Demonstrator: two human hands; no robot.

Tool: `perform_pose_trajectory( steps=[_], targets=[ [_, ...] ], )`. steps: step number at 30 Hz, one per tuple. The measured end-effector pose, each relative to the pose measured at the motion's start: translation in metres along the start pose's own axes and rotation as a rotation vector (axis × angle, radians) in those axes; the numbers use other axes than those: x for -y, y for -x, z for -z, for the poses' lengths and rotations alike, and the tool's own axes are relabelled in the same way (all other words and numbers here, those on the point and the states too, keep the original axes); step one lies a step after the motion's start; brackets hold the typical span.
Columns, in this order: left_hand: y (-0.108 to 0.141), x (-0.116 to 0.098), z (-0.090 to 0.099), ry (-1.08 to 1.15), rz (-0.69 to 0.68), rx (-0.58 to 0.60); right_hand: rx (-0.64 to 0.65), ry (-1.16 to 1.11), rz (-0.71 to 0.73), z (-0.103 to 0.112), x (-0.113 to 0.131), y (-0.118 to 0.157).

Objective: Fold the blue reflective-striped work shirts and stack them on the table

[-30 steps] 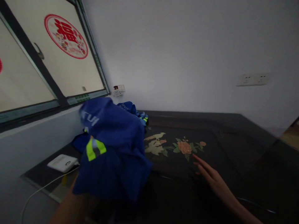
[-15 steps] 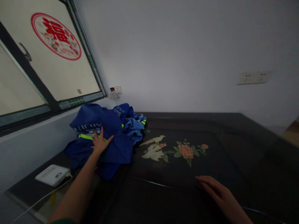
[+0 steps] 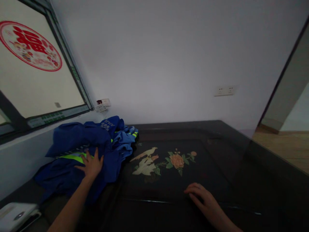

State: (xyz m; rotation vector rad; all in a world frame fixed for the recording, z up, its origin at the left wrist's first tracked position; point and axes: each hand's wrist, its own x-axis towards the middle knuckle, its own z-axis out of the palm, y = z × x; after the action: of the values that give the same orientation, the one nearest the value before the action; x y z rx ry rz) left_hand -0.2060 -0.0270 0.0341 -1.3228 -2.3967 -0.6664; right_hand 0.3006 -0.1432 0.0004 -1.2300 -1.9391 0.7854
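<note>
A heap of blue work clothes (image 3: 79,135) with yellow-green reflective strips and white lettering lies at the left end of a dark glossy table (image 3: 217,154). My left hand (image 3: 93,164) rests on the heap, its fingers spread flat against the cloth beside a reflective strip. Lighter blue cloth (image 3: 123,140) is bunched at the pile's right side. Over the near part of the table is my right hand (image 3: 199,195), fingers loosely bent with nothing in them. Its thumb sits a little apart from the other fingers. Whether it touches the tabletop I cannot tell.
The tabletop bears an inlaid bird (image 3: 145,162) and a flower (image 3: 177,160). A white device (image 3: 18,214) with a cable lies at the lower left. Behind are a wall with sockets (image 3: 224,91) and a window with a red round sticker (image 3: 31,45). Wooden floor (image 3: 280,145) shows at right.
The view has turned to the right, so everything sits further left. My left hand stays on the clothes, and the top of the heap looks flatter. My right hand still hovers near the table.
</note>
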Motion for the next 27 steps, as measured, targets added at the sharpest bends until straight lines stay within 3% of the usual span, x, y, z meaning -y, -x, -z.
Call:
perform_pose_trajectory(
  steps=[3, 8, 11, 14, 19, 22, 27],
  targets=[
    [0.049, -0.034, 0.002, -0.012, -0.253, 0.021, 0.007, 0.042, 0.025, 0.001, 0.007, 0.003],
    [0.13, -0.107, 0.02, 0.3, -0.773, 0.339, 0.018, 0.143, 0.092, -0.001, 0.022, 0.011],
    [0.181, -0.146, 0.041, 0.576, -0.86, 0.495, 0.036, 0.191, 0.134, -0.007, 0.03, 0.014],
    [0.226, -0.171, 0.061, 0.605, -0.946, 0.61, 0.089, 0.269, 0.134, -0.016, 0.036, 0.011],
    [0.259, -0.179, 0.079, 0.484, -1.061, 0.59, 0.065, 0.388, 0.039, -0.03, 0.042, 0.003],
    [0.257, -0.172, 0.081, 0.42, -1.081, 0.59, 0.051, 0.435, 0.008, -0.035, 0.043, 0.004],
    [0.248, -0.163, 0.084, 0.377, -1.152, 0.61, 0.049, 0.451, 0.091, -0.036, 0.038, 0.01]
  ],
)
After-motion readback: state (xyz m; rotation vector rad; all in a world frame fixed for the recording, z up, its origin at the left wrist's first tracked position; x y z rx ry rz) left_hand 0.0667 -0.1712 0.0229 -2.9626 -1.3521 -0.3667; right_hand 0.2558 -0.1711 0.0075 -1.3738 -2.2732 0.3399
